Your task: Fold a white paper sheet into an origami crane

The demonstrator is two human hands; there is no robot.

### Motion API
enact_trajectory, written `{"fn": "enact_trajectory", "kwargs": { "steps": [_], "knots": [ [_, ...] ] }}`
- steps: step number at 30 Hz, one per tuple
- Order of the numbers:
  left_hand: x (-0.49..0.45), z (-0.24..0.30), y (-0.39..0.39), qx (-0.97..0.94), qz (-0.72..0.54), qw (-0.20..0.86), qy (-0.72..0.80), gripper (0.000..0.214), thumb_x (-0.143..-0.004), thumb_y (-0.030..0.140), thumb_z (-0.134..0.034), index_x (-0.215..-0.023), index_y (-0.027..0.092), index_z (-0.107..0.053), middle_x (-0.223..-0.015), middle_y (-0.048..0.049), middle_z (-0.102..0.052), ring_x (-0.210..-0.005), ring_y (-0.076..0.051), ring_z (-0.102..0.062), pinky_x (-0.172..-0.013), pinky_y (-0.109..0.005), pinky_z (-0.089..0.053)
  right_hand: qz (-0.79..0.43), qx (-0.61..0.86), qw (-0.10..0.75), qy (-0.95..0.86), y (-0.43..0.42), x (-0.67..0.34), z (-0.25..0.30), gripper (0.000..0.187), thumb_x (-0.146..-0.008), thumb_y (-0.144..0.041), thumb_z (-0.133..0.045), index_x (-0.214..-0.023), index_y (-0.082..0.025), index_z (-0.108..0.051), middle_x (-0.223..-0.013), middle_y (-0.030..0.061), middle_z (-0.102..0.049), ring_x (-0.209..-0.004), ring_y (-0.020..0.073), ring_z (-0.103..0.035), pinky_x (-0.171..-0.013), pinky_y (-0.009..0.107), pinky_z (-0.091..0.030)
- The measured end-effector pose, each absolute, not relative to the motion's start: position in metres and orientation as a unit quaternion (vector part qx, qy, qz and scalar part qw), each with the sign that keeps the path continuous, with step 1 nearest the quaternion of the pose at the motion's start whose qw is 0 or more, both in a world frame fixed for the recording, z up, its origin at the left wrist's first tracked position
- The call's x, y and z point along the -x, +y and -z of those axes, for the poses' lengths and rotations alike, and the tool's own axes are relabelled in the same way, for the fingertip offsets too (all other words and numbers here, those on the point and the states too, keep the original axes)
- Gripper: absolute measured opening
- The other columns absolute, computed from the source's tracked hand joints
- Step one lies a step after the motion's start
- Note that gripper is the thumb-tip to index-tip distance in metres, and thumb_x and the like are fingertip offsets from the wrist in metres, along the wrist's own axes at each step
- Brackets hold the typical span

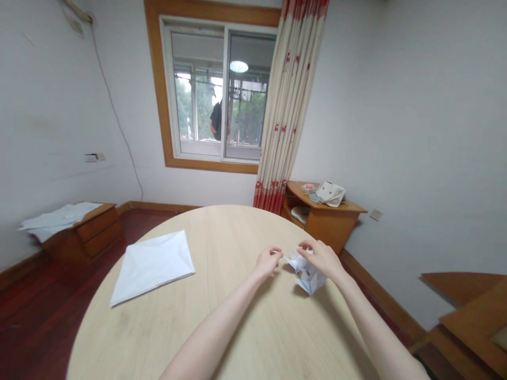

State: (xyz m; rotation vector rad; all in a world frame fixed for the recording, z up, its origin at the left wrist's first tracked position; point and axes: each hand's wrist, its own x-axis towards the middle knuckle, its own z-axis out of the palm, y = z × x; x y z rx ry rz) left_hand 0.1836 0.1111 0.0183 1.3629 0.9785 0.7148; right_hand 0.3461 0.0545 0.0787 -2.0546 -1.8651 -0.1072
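Crumpled-looking folded white paper (pixel 311 281) stands on the right part of the round table, its pointed flaps sticking out in several directions. My right hand (pixel 320 258) reaches over it from the right, fingers bent down onto its top and covering part of it. On the other side, my left hand (pixel 270 260) has curled fingers, their tips closed at a thin paper point that juts left. Whether this is one piece of paper or more, I cannot tell. A flat stack of white paper sheets (pixel 154 266) lies on the table's left part.
The pale round wooden table (pixel 222 232) fills the foreground. Beyond it are a low drawer cabinet (pixel 99 232) on the left and a corner cabinet (pixel 332 224) on the right, with a white bag (pixel 331 193) on top. A patterned curtain (pixel 291 105) hangs beside the window.
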Motion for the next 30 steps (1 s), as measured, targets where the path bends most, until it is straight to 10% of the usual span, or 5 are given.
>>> {"fn": "enact_trajectory", "kwargs": {
  "steps": [9,17,30],
  "knots": [
    [-0.122,-0.05,0.111,-0.621,-0.421,0.512,0.417,0.022,-0.089,0.021,-0.053,-0.107,0.018,-0.064,-0.105,-0.0063,-0.066,-0.08,-0.014,-0.064,-0.07,-0.023,-0.049,0.043,0.658,0.271,-0.701,0.053,-0.308,-0.087,0.024,-0.088,-0.032,-0.049,-0.098,-0.02,-0.067,-0.109,0.0074,-0.069,-0.108,0.0244,-0.058,-0.094,0.038,-0.04],
    [-0.054,-0.065,0.102,-0.649,-0.526,0.357,0.417,0.025,-0.083,0.023,-0.055,-0.105,0.018,-0.065,-0.107,-0.0068,-0.065,-0.081,-0.016,-0.061,-0.076,-0.029,-0.049,-0.085,0.525,0.473,-0.703,0.069,-0.248,-0.083,0.023,-0.083,-0.033,-0.053,-0.096,-0.02,-0.066,-0.098,0.0072,-0.068,-0.09,0.0222,-0.06,-0.087,0.04,-0.044],
    [0.089,-0.026,0.094,-0.585,-0.624,0.135,0.501,0.028,-0.08,0.032,-0.05,-0.1,0.018,-0.063,-0.107,-0.0084,-0.063,-0.089,-0.021,-0.062,-0.074,-0.033,-0.051,-0.246,0.439,0.538,-0.676,0.122,-0.102,0.0,0.029,-0.077,-0.018,-0.046,-0.102,-0.02,-0.062,-0.106,0.0054,-0.065,-0.085,0.0158,-0.061,-0.075,0.029,-0.049]
  ]
}}
